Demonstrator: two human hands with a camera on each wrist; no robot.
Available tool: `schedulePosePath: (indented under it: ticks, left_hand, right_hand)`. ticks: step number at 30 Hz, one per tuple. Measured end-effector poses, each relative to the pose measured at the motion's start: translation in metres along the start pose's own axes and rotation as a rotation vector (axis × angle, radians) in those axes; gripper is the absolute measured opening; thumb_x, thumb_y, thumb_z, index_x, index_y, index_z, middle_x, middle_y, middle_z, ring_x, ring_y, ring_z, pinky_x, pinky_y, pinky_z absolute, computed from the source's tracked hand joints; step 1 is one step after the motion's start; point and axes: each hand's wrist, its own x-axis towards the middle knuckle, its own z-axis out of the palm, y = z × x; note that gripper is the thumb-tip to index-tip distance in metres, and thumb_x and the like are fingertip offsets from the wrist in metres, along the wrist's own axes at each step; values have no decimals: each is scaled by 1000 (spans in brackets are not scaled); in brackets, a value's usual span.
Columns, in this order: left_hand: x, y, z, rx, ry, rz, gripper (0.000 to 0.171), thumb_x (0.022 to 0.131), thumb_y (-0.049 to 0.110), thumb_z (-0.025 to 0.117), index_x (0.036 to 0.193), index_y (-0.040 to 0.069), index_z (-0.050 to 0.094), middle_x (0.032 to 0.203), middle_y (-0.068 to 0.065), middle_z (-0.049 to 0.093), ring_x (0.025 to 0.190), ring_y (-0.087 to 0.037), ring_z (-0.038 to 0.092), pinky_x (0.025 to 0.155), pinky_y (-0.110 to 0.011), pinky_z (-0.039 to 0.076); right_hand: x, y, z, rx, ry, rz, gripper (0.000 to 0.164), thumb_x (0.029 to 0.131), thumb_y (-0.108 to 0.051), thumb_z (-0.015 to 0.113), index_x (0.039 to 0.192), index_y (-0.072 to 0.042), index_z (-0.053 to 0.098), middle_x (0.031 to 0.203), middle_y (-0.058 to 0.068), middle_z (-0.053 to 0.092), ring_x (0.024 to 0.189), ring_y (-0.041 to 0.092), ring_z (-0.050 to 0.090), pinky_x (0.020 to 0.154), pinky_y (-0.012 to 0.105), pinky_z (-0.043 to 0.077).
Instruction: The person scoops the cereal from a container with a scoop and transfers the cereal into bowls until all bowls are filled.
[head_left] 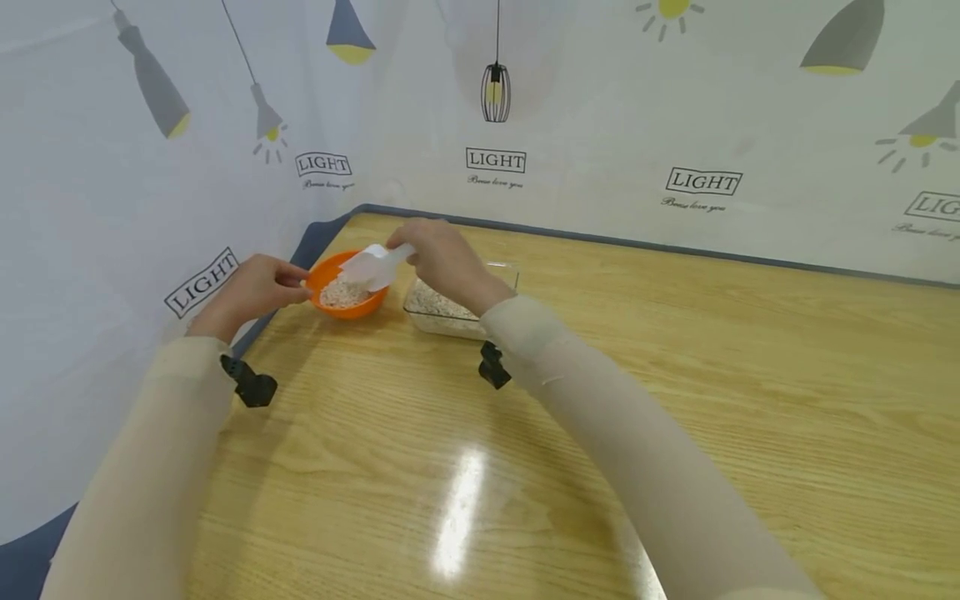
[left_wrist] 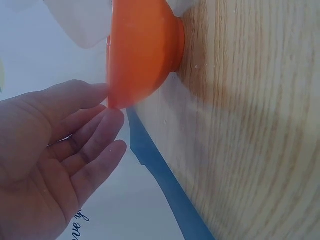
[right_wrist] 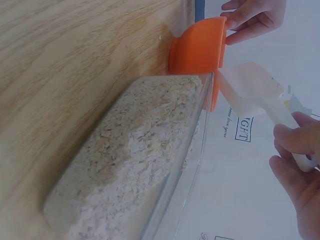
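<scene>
An orange bowl stands on the table with pale oat flakes inside. My left hand pinches the bowl's rim between thumb and fingers, which the left wrist view shows close up. Over the bowl, my right hand grips the handle of a white plastic scoop. The scoop is tilted, its mouth low over the flakes. In the right wrist view the scoop's blade hangs just above the bowl's rim. Beside the bowl sits a clear rectangular container of oat flakes, partly hidden under my right hand.
The wooden table stretches away to the right. A blue edge runs along its back, and a white curtain printed with lamps hangs behind and at the left. Black wrist cameras hang below both forearms.
</scene>
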Motion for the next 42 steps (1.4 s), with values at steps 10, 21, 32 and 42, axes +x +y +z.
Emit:
schedulePosePath:
  ticks: [10, 21, 32, 42]
  left_hand:
    - [3, 5, 2, -3, -2, -3, 38, 88, 15, 60, 117, -10, 58, 96, -18, 62, 81, -26, 56, 69, -35, 47]
    - [1, 12, 1, 18, 19, 16, 37, 88, 15, 60, 116, -9, 58, 100, -21, 61, 85, -29, 56, 74, -41, 47]
    - [1, 33, 3, 8, 38, 76, 36, 88, 12, 60, 118, -9, 57, 106, -23, 59, 91, -30, 55, 75, -41, 46]
    - [4, 63, 17, -13, 45, 210, 35, 88, 14, 62, 114, -9, 60, 100, -22, 62, 87, -29, 58, 74, -39, 48]
  right_hand:
    - [-5, 7, -3, 5, 31, -4, 29, 82, 6, 62, 108, -6, 67, 111, 5, 63, 108, 19, 54, 93, 23, 39]
    - [-8, 17, -13, 40, 107, -19, 29, 82, 5, 63, 109, -3, 66, 108, 9, 64, 103, 21, 56, 92, 23, 40]
    - [-24, 40, -26, 126, 139, 21, 28, 85, -3, 62, 113, 1, 63, 116, 13, 60, 109, 24, 53, 90, 24, 42]
    - [-47, 58, -50, 195, 59, 84, 29, 88, -7, 60, 116, 1, 61, 119, 14, 58, 107, 23, 55, 85, 30, 46]
